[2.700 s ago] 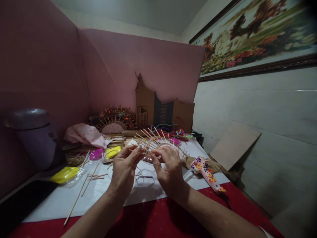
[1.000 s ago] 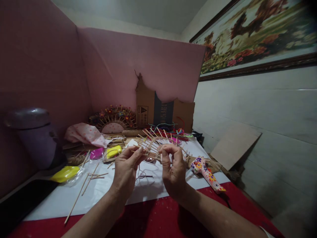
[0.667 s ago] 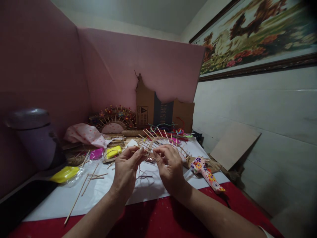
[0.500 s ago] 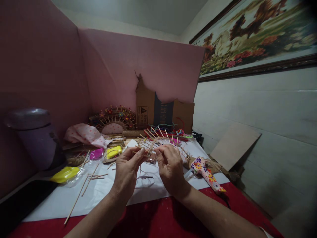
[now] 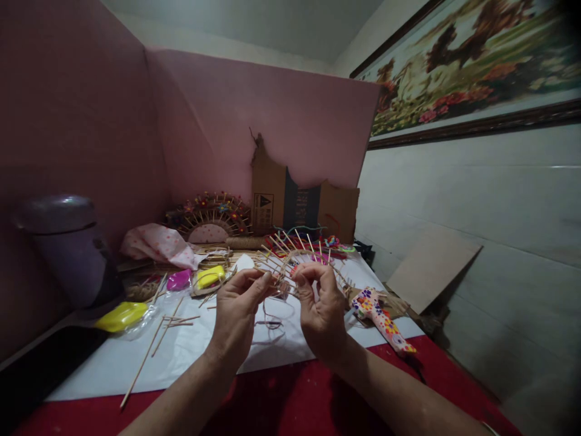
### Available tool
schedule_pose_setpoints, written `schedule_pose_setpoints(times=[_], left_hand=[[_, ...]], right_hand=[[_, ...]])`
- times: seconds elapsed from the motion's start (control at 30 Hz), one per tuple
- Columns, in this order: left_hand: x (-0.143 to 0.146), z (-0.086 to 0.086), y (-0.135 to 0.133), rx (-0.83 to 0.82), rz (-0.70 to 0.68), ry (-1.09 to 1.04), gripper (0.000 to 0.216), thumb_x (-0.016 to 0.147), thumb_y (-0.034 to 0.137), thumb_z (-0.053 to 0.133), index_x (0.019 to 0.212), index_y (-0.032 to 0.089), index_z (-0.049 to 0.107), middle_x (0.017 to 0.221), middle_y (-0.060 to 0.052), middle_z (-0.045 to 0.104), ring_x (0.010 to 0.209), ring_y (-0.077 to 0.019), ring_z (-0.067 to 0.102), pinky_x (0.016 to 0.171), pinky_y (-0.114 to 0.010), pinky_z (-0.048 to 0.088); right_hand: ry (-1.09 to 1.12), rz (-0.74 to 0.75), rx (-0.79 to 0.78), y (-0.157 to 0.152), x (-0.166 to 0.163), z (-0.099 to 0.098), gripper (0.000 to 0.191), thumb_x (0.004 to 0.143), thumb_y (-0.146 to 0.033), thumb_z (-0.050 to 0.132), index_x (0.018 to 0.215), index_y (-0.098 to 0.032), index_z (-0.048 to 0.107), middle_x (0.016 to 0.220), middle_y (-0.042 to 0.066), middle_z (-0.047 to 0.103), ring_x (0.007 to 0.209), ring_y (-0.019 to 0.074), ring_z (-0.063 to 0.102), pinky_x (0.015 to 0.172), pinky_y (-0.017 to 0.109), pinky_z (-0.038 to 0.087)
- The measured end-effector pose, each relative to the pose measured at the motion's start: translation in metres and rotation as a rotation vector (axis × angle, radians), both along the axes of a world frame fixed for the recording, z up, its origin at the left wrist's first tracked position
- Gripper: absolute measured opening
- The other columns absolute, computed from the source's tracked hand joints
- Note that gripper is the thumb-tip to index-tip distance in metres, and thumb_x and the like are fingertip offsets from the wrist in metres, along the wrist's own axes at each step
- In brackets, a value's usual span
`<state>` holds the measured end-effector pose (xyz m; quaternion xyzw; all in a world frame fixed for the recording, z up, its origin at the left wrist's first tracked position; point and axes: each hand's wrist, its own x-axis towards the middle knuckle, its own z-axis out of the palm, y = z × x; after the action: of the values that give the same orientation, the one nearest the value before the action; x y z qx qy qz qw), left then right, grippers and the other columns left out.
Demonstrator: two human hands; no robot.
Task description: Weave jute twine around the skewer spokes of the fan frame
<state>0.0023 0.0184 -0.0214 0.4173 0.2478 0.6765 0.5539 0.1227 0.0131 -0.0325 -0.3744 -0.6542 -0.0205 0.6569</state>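
The half-round stick frame [image 5: 287, 259] is held up over the white paper [image 5: 181, 360], between the two hands; its thin sticks spread out like sun rays, and twine winds along its curve; the left hand [image 5: 239, 306] has its grip clamped on the near left end of the frame, thumb against fingers; the right hand [image 5: 323, 309] is just beside it, its thumb and pointing finger together, but I cannot tell if twine is between them; half a second ago the right hand was closer to the left one, and now it has pulled a little away, with its fingers curled up more; the left hand has kept its pinch.

A loose loop of string [image 5: 271, 325] lies below the hands; to the right is a flowery glue gun [image 5: 380, 318], partly on the red cloth [image 5: 267, 399]; to the left are loose sticks [image 5: 144, 363], a yellow clay packet [image 5: 121, 317] and a pink clay packet [image 5: 178, 279]; a purple flask [image 5: 72, 260] stands farther left; at the back are a fan with bright little flowers [image 5: 209, 234] and a cut piece of cardboard [image 5: 267, 181]; these have stayed put.
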Motion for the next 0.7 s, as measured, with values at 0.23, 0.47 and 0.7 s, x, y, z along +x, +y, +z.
schedule_pose_setpoints(times=[0.23,0.47,0.7], left_hand=[[-0.001,-0.001,0.000,-0.018,0.010,-0.028,0.010,0.062,0.017,0.070,0.067,0.014,0.062,0.065,0.000,0.066,0.065,-0.0113,0.061,0.069,-0.025,0.049],[-0.005,-0.004,0.007,-0.053,0.008,-0.117,0.010,0.062,0.015,0.070,0.067,0.014,0.062,0.065,0.001,0.064,0.065,-0.0094,0.061,0.068,-0.022,0.048],[-0.016,-0.001,0.020,-0.086,0.060,-0.238,0.016,0.056,0.014,0.074,0.065,0.014,0.060,0.063,0.003,0.063,0.063,-0.0082,0.060,0.069,-0.022,0.049]], right_hand=[[-0.119,0.064,-0.009,0.004,0.000,0.000,0.009,0.079,-0.011,0.049,0.082,-0.019,0.054,0.082,0.005,0.056,0.079,0.0168,0.054,0.068,0.030,0.045],[-0.225,0.331,0.071,-0.009,-0.001,-0.011,0.014,0.080,-0.007,0.046,0.084,-0.020,0.048,0.082,0.003,0.054,0.079,0.0145,0.052,0.072,0.031,0.045],[-0.536,0.571,0.019,-0.018,-0.011,-0.018,0.016,0.082,-0.006,0.035,0.084,-0.019,0.044,0.079,0.005,0.054,0.078,0.0148,0.051,0.070,0.030,0.045]])
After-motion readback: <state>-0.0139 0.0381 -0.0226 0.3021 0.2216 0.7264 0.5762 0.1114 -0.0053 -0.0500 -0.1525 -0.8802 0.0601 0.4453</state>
